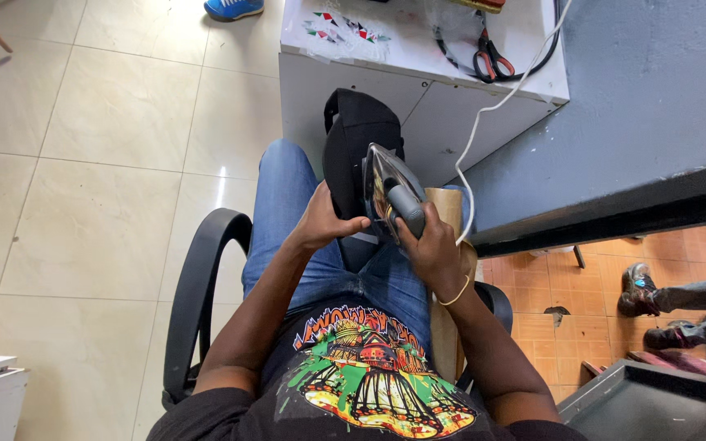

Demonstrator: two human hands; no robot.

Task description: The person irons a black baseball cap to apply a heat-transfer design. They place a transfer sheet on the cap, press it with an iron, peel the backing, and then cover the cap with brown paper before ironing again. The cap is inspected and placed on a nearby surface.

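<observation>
The black cap (351, 151) is sitting over the person's lap, just this side of the white cabinet (418, 90), and the clothes iron (392, 196) is pressing sideways against its right face. The left hand (320, 220) is cupping the cap's near edge, fingers curled around the fabric, bracing it. The right hand (431, 245) is wrapped tight around the iron's grey handle. To do this well, I'd say the bracing fingers need to be staying clear of the soleplate, with the pressing kept gentle. The white cord (484, 114) is trailing up and far right across the cabinet, near the scissors (490, 59); it wants slack. The black chair arm (198, 294) is curving at the left.
</observation>
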